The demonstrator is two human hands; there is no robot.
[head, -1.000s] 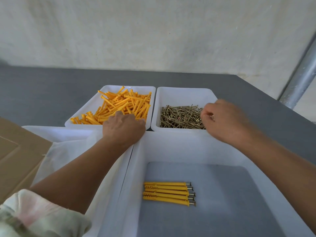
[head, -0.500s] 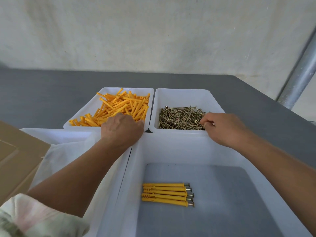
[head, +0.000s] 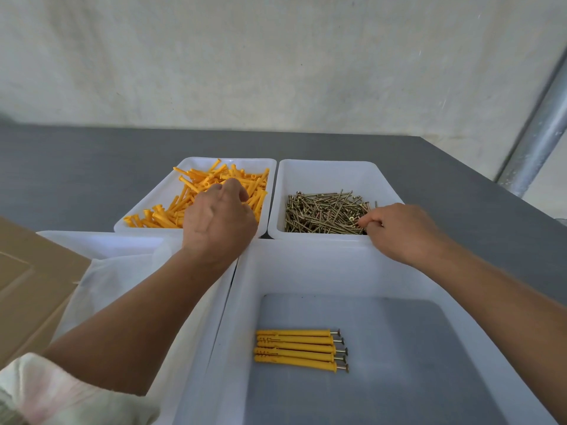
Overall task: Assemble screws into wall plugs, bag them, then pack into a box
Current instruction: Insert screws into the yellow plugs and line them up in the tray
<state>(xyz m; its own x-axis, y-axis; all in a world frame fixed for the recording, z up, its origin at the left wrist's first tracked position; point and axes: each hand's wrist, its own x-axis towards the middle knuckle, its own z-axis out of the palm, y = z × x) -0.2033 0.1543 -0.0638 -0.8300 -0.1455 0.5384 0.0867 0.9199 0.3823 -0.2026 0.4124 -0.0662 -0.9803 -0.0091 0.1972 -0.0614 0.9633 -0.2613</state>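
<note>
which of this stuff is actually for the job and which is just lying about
For the job: wall plugs, screws, finished plug-and-screw sets, clear plastic in the left tub (likely the bags), cardboard box.

Just there: metal pole, grey table, wall.

Open grey table (head: pixel 92 167) stretched far behind and right of two white trays standing side by side with barely a gap. Wall plugs (head: pixel 159 216) covered the left tray (head: pixel 199 162); screws (head: pixel 322 213) crowded the near half of the right tray (head: pixel 325 170), its far half bare. The near bin (head: pixel 306 265) offered broad bare floor right of five assembled plugs (head: pixel 294 349). A cardboard box (head: pixel 30 271) blocked the near left, a metal pole (head: pixel 534 142) the far right.
</note>
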